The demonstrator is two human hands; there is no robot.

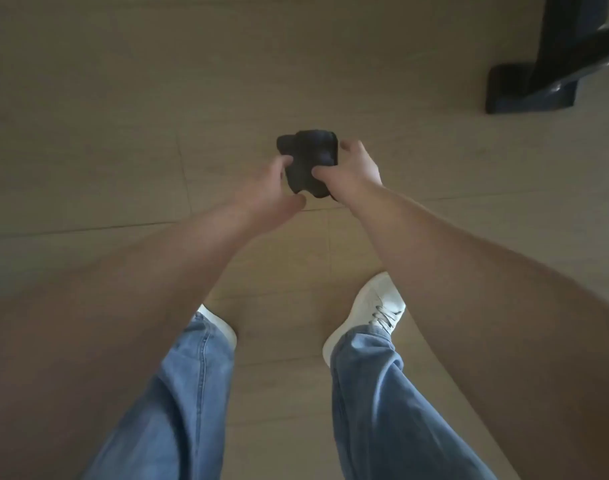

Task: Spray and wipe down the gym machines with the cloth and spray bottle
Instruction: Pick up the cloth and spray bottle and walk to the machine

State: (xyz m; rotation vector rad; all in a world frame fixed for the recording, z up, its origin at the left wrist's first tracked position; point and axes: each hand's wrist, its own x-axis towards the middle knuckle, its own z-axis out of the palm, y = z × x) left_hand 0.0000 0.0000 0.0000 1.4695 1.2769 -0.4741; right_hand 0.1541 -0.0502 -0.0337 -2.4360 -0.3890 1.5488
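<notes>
Where both hands (356,169) grip cloth (308,161) — tan tiled floor (123,133), black machine foot (531,88).

Matt dark cloth (308,161), smooth matt pale floor tiles (123,98), glossy black machine base (538,84), possibly painted metal

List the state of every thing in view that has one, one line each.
cloth: dark, bunched up, held off the floor between both hands
left hand: closed on the cloth's left side
right hand: closed on the cloth's right side
machine base: black, standing on the floor at upper right, untouched
spray bottle: not in view
</notes>
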